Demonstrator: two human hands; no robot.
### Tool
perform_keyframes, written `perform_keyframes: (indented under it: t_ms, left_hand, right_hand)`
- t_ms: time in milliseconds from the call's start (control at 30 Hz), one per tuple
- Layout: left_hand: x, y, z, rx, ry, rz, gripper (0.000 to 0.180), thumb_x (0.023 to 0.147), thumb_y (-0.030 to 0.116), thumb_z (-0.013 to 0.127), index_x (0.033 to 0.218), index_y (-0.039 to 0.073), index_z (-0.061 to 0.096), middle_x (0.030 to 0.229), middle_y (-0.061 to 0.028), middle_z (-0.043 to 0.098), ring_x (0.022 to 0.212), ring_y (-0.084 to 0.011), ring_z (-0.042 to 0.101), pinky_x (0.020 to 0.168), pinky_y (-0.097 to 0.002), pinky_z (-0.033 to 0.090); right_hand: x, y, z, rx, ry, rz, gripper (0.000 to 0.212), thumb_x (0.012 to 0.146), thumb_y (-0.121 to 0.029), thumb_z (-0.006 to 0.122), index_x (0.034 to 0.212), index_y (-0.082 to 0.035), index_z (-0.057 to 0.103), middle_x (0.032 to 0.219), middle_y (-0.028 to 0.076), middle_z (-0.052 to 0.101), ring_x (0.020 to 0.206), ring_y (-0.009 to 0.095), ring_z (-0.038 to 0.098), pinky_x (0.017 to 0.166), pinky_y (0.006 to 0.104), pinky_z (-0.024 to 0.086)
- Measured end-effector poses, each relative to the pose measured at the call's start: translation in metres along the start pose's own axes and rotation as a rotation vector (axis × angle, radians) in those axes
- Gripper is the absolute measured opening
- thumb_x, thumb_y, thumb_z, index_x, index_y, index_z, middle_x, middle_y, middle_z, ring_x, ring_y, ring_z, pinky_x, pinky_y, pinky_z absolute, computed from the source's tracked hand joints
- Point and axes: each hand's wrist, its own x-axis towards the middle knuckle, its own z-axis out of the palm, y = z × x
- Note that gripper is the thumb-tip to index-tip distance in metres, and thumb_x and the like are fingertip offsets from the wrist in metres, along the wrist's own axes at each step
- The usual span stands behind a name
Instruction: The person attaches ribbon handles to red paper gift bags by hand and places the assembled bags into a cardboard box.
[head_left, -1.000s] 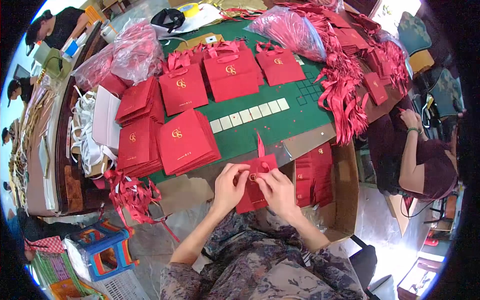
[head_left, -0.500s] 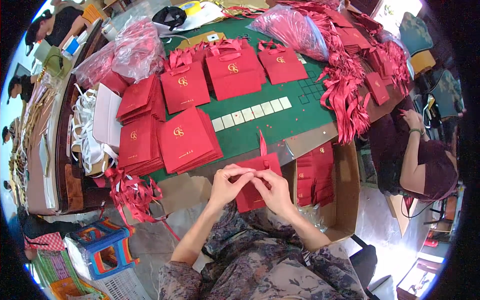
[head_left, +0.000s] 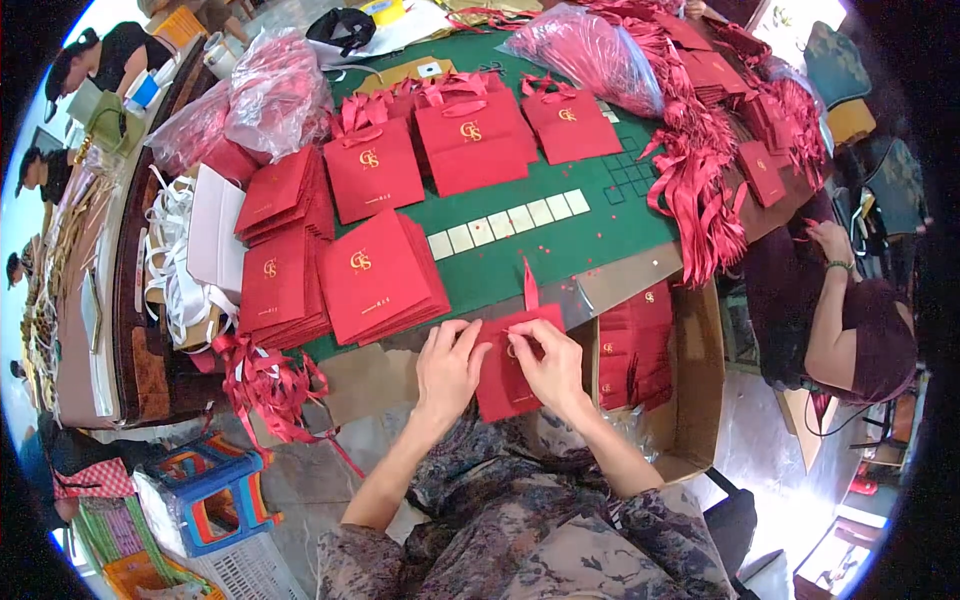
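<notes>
Fingers of both hands work on one small red paper bag (head_left: 505, 375) held flat at the near edge of the tabletop (head_left: 600, 225). Left hand (head_left: 447, 368): fingers lie together, pressed on the bag's left half, thumb toward its top edge. Right hand (head_left: 548, 365): thumb and forefinger pinch something small at the bag's top centre, likely the end of the red ribbon (head_left: 529, 287) that stands up just beyond the bag; the exact contact is too small to resolve.

Bag position: just short of the green mat (head_left: 560, 240), over the person's lap, touching both hands.

Outward from the bag:
- Just to its right, an open cardboard box (head_left: 690, 390) holding flat red bags on edge.
- Beyond and left of it, stacks of flat red bags (head_left: 375, 275) with gold emblems lying on the mat.
- Farther beyond, finished bags with handles (head_left: 470, 140) standing upright.
- Far right of it, a heap of loose red ribbons (head_left: 700, 190); another tangle (head_left: 265, 385) hangs to its left.
- A seated co-worker's hand (head_left: 830, 240) is well to the right, apart from this work.

Risk, as judged: the ribbon end may slip from the pinch if the grip eases, since the hold is only at the tips. Pulling hard against the pressed left hand could crease or tear the paper near the top edge. The bag overhangs the tabletop edge, so lifting the left hand could let it slide into the lap.
</notes>
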Motion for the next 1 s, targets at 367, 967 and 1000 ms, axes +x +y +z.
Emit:
perform_keyframes:
  t_ms: [367,967,1000]
  left_hand:
    - [0.014,0.001,-0.008,-0.067,-0.018,0.049,0.024,0.077,0.012,0.077,0.096,0.006,0.064,0.098,-0.0099,0.061,0.091,-0.032,0.058,0.077,-0.0423,0.05]
    - [0.028,0.003,-0.015,-0.373,-0.151,-0.158,0.004,0.09,0.006,0.062,0.09,0.002,0.061,0.081,-0.0123,0.065,0.08,-0.0323,0.058,0.071,-0.0426,0.048]
    - [0.028,0.002,-0.015,-0.377,-0.157,-0.17,0.004,0.09,0.006,0.062,0.09,0.002,0.062,0.082,-0.0123,0.065,0.08,-0.0323,0.058,0.071,-0.043,0.048]
  right_hand:
    - [0.0,0.001,0.004,-0.043,0.063,-0.056,0.008,0.086,-0.006,0.07,0.093,-0.001,0.068,0.084,0.01,0.069,0.07,0.018,0.069,0.063,0.0288,0.053]
    - [0.005,-0.01,0.005,-0.166,0.032,-0.144,0.012,0.079,-0.01,0.073,0.082,-0.005,0.063,0.079,0.01,0.064,0.068,0.027,0.064,0.061,0.0373,0.05]
    - [0.006,-0.01,0.005,-0.171,0.033,-0.151,0.012,0.079,-0.01,0.073,0.081,-0.005,0.062,0.078,0.01,0.064,0.068,0.027,0.063,0.061,0.0375,0.05]
